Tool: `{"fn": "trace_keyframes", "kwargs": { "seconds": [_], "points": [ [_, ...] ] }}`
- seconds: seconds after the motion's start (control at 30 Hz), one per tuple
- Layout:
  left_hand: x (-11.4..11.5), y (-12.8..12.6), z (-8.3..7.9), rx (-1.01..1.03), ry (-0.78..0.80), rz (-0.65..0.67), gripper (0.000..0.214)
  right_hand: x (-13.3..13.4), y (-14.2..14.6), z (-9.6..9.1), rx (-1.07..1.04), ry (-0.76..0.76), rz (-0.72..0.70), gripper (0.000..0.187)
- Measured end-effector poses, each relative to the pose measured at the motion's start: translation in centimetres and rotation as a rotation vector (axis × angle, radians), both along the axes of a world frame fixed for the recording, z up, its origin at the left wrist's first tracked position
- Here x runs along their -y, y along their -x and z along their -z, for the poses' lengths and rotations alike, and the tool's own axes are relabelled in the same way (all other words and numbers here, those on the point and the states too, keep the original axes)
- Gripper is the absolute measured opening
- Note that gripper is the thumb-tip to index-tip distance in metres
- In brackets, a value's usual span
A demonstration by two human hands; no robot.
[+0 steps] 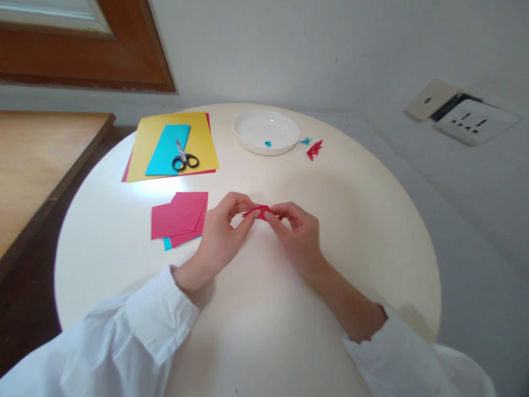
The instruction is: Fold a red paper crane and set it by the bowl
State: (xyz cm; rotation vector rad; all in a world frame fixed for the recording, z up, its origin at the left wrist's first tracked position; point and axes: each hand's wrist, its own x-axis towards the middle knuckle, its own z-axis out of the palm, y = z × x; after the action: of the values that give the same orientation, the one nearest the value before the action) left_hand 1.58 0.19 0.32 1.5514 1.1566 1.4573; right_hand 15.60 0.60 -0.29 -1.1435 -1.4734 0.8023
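A small folded red paper piece (pixel 259 212) is pinched between both hands above the middle of the round white table (pixel 372 231). My left hand (pixel 223 231) grips its left end with thumb and fingers closed. Pressed together on its right end are the fingers of my right hand (pixel 298 232). Much of the paper is hidden by my fingertips. Both arms wear white sleeves.
Red square sheets over a blue one (pixel 179 219) lie left of my hands. Farther back, black scissors (pixel 184 159) rest on a blue sheet (pixel 167 150) atop yellow paper (pixel 202 140). A white plate (pixel 266 131) holds a blue scrap; a folded red figure (pixel 314 149) lies beside it.
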Motion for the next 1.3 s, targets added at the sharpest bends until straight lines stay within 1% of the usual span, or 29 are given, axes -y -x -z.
{"fn": "trace_keyframes", "kwargs": {
  "seconds": [0.33, 0.47, 0.6, 0.67, 0.73, 0.83, 0.9, 1.07, 1.3],
  "points": [
    [-0.12, 0.18, 0.24, -0.032, -0.048, -0.023, 0.012, 0.04, 0.04, 0.14, 0.042, -0.066, -0.006, 0.004],
    [-0.06, 0.17, 0.21, -0.048, -0.045, -0.023, 0.012, 0.1, 0.07, 0.0, 0.037, -0.049, -0.003, 0.004],
    [0.06, 0.23, 0.23, -0.065, -0.041, 0.019, 0.011, -0.18, 0.03, 0.01, -0.052, 0.018, 0.027, 0.003],
    [0.08, 0.29, 0.24, -0.108, -0.063, 0.039, 0.017, -0.42, -0.04, 0.08, -0.114, 0.054, 0.058, 0.007],
    [0.06, 0.38, 0.19, -0.195, -0.106, 0.046, 0.027, -0.64, -0.12, 0.17, -0.166, 0.084, 0.072, 0.011],
    [-0.03, 0.52, 0.03, -0.334, -0.183, 0.042, 0.035, -0.82, -0.2, 0.28, -0.207, 0.105, 0.047, 0.015],
    [-0.07, 0.58, -0.08, -0.382, -0.205, 0.039, 0.032, -0.83, -0.2, 0.29, -0.211, 0.113, 0.026, 0.015],
    [-0.09, 0.63, -0.1, -0.416, -0.184, 0.055, 0.016, -0.69, -0.14, 0.13, -0.151, 0.131, 0.018, 0.009],
    [-0.24, 0.73, 0.17, -0.414, -0.148, 0.035, 0.014, -0.73, -0.26, 0.08, -0.084, 0.148, -0.002, 0.009]
  ]
}}
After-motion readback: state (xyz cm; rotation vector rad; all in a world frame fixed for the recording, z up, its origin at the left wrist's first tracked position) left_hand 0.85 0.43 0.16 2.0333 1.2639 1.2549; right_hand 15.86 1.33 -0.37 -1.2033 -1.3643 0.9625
